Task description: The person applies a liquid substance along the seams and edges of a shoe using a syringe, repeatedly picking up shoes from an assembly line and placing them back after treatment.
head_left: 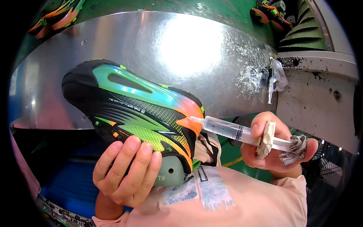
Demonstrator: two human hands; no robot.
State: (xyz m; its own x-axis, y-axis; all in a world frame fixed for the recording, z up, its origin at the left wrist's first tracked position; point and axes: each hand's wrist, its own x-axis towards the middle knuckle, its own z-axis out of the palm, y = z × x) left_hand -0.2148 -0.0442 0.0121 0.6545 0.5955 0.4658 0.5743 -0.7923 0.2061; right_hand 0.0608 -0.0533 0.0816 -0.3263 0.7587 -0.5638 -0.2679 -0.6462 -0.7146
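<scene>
A multicoloured sports shoe (151,117), with a black sole and a green-to-orange glossy side panel, lies tilted on its side in my left hand (126,170). The fingers of that hand wrap the upper near a grey-green shoe last (170,172) that fills the opening; my left thumb is hidden behind the shoe. My right hand (281,130) grips a clear plastic syringe (227,128), its flange and plunger end wrapped in dirty whitish-grey material. The syringe's nozzle meets the orange heel area of the shoe, along the panel's edge. Some clear content shows in the barrel.
Beyond the shoe spreads a shiny metal plate (128,41), with whitish residue at its right. A second syringe (270,81) lies there beside crumpled white paper (280,75). More shoes rest on the green surface at far left (62,17) and far right (272,17).
</scene>
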